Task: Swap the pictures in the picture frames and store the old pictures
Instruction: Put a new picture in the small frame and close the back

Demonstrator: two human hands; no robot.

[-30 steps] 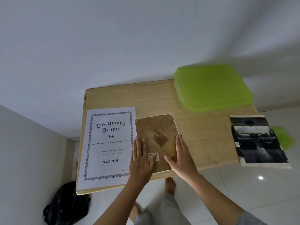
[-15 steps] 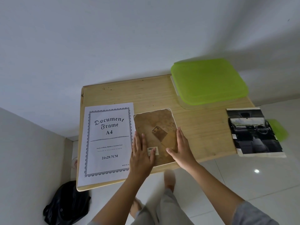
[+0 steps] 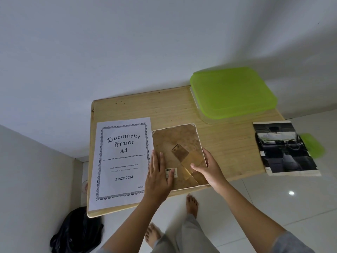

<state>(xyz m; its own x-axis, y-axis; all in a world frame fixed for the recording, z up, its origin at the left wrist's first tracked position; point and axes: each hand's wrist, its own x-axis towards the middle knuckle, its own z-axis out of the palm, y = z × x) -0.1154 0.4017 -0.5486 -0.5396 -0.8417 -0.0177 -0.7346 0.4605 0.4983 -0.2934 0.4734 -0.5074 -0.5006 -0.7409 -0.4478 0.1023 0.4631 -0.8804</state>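
A small picture frame [image 3: 182, 139] lies face down near the front edge of the wooden table [image 3: 145, 108], its brown backing and fold-out stand [image 3: 179, 153] facing up. My left hand [image 3: 158, 178] rests flat on the backing's left side, thumb by a barcode sticker. My right hand [image 3: 209, 168] grips the frame's right edge, thumb on the backing and fingers over the rim. A white "Document Frame A4" sheet [image 3: 122, 161] lies just left of the frame. A dark photo of a car interior [image 3: 284, 150] lies at the table's right end, overhanging the edge.
A clear container with a lime-green lid [image 3: 231, 92] stands at the back right of the table. A green object [image 3: 313, 145] shows beyond the photo. A black bag [image 3: 76, 232] sits on the floor at the left. My bare feet stand under the table's front edge.
My right hand has shifted from lying flat on the backing to gripping the frame's right edge. My left hand stays pressed on the backing.
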